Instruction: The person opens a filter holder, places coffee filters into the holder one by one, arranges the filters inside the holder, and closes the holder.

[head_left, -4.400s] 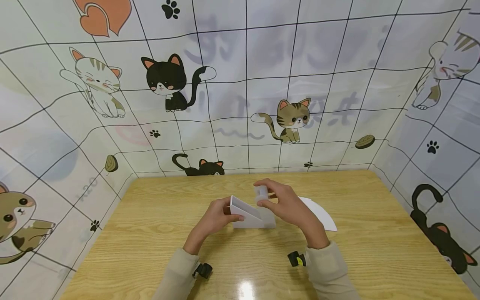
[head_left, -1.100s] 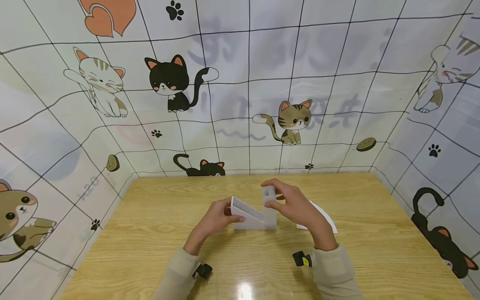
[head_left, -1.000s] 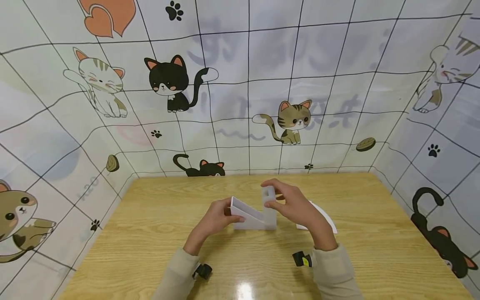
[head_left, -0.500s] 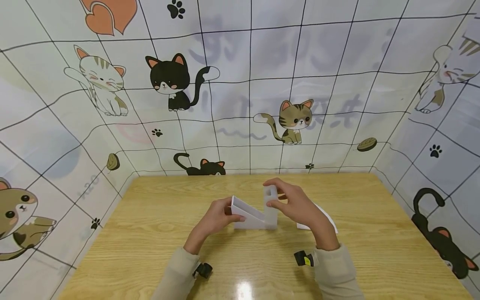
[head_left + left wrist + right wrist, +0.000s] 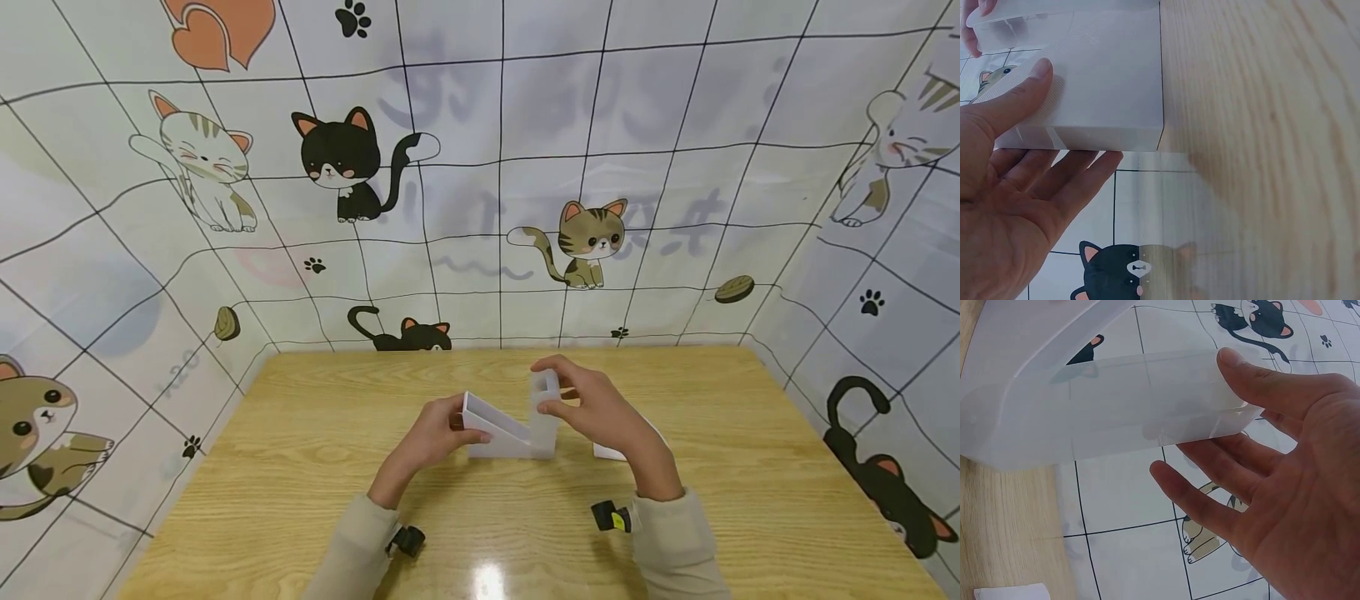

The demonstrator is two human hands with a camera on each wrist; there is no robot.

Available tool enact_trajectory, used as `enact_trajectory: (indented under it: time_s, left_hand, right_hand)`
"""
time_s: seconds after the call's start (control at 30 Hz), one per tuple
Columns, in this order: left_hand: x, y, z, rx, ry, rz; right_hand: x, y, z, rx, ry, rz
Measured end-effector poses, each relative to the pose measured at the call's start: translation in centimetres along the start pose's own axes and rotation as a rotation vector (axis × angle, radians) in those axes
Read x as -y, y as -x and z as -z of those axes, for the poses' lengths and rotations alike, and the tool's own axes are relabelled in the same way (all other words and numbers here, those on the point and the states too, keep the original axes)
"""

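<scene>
A white slant-topped box [image 5: 495, 443] stands on the table, its taller end on the left. My left hand [image 5: 431, 433] grips that end, thumb on the near face and fingers round the end wall, as the left wrist view shows. At its low right end rises a translucent plastic case [image 5: 543, 429] with a slanted edge, overlapping the box. My right hand [image 5: 596, 408] pinches the top of this case between thumb and fingers. In the right wrist view the thumb [image 5: 1266, 384] lies across the case and some fingers pass behind it.
A white sheet [image 5: 609, 452] lies to the right, mostly hidden behind the right forearm. The wooden table [image 5: 315, 467] ends at a wall [image 5: 465, 183] of cat-printed sheeting, which also closes in both sides.
Over the earlier frames my right hand has moved right, and the top of the translucent case with it, now standing upright. My left hand and the white box have hardly moved.
</scene>
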State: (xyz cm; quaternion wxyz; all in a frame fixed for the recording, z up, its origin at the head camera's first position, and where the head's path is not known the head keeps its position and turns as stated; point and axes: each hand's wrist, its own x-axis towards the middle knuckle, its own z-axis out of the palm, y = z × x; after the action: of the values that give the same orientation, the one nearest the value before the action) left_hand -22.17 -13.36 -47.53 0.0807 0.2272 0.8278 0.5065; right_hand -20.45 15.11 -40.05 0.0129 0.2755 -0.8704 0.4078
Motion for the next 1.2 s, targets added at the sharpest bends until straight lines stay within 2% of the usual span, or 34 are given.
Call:
enact_trajectory:
  time_s: [0.47, 0.9, 1.2]
  left_hand:
    - [-0.13, 0.06, 0.19, -0.008, -0.021, 0.020]
    - [-0.14, -0.06, 0.45, -0.012, -0.032, 0.038]
    - [-0.08, -0.04, 0.01, -0.003, -0.023, 0.046]
  right_hand:
    - [-0.13, 0.05, 0.20, 0.013, -0.027, -0.007]
    - [-0.09, 0.06, 0.28, -0.005, -0.004, -0.002]
    - [-0.12, 0.36, 0.57, 0.011, -0.011, -0.013]
